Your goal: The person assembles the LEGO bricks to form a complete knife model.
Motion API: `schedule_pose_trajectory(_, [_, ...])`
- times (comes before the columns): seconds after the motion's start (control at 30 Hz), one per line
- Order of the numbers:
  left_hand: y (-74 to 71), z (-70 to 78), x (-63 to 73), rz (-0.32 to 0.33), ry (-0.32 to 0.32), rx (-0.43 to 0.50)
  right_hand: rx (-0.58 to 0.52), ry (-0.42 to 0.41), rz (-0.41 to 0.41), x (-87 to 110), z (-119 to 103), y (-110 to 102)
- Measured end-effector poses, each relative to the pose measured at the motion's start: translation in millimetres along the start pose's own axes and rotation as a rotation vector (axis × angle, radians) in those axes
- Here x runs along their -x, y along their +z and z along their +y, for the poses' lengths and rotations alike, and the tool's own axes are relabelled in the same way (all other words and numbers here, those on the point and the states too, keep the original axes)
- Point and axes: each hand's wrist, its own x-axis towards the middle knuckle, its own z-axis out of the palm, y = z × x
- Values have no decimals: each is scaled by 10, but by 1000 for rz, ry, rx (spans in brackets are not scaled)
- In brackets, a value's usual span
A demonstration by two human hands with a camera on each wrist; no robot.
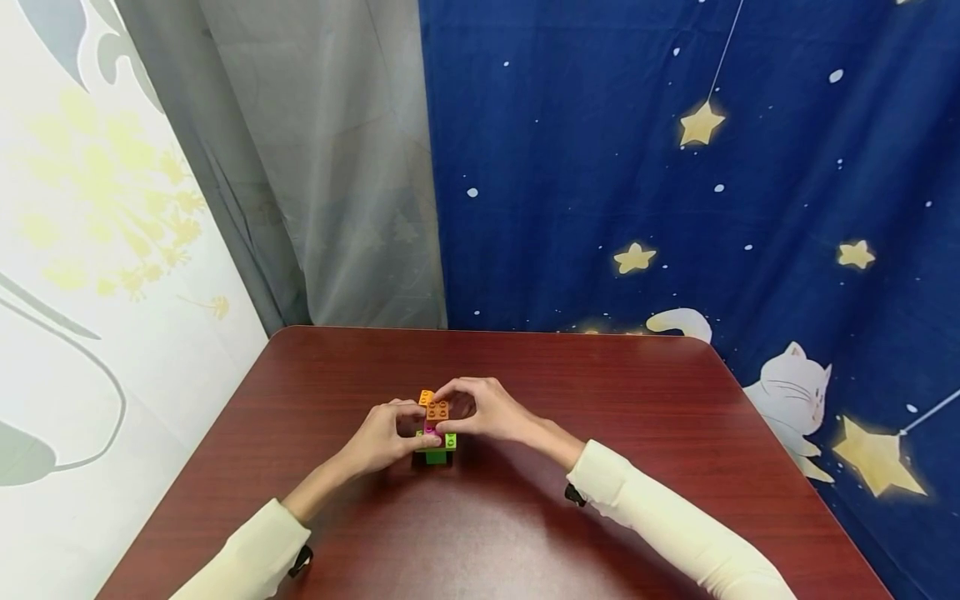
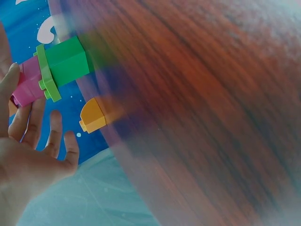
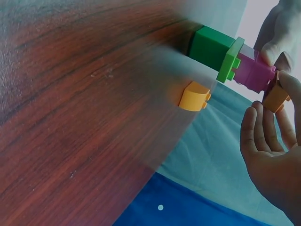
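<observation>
A small stack stands on the table: a green block (image 3: 211, 48) at the bottom, a flat lime-green plate (image 2: 48, 73) over it, and pink bricks (image 3: 254, 71) on top. My left hand (image 1: 384, 437) holds the pink part between thumb and fingers. An orange-brown brick (image 1: 437, 410) with studs is pinched by my right hand (image 1: 486, 412) at the stack's top. It sits tilted at the pink studs in the right wrist view; whether it is joined cannot be told. Behind the stack lies a separate yellow-orange curved brick (image 3: 194, 96), touched by neither hand.
The dark red wooden table (image 1: 585, 392) has rounded far corners. Beyond it hang a grey curtain (image 1: 352, 167) and a blue star-patterned curtain (image 1: 555, 167). A white patterned panel (image 1: 112, 292) stands along the left side.
</observation>
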Motion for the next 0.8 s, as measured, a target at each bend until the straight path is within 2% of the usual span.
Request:
schedule_pose_trajectory(0.4, [-8,-20,-2,-38,-10,5,-33,-9,0,16,9,74])
schedule_pose_trajectory(0.67, [-6,-13,4,-38,-39,-7,-26,26,24,39,31,108])
schedule_pose_trajectory(0.8, [-7,-11,13,-31,-64,0,-39,17,53,61,74,152])
